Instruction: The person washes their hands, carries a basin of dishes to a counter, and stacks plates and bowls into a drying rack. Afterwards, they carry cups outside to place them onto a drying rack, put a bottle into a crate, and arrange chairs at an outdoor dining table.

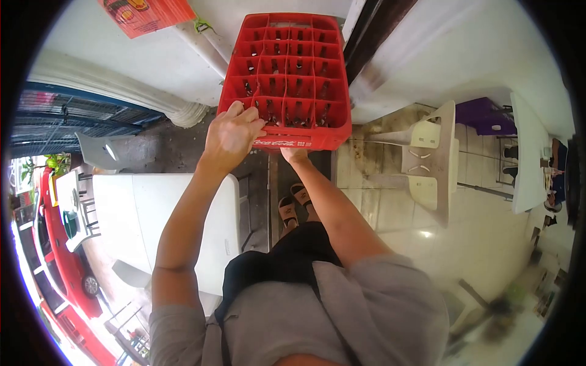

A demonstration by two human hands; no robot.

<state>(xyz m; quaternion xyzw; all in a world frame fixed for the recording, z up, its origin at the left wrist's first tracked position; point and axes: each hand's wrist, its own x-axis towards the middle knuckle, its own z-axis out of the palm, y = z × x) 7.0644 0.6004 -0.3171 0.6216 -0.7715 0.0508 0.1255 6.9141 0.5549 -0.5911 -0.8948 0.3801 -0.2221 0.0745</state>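
A red Coca-Cola bottle crate (332,139) is in front of me at the top middle of the view. Its dividers form rows of compartments, with glass bottles (299,113) standing in many of them. My left hand (235,131) grips the near left corner, its fingers bent over the rim. Under the near side, below the white lettering, my right hand (293,154) holds the crate from beneath. The right fingers are hidden by the crate.
A white folding table (165,213) stands at left and a cream plastic chair (427,161) at right. A dark door frame (366,36) borders the crate's right. Far right, people sit by a white table (528,152). Red vehicles (67,256) are outside, far left.
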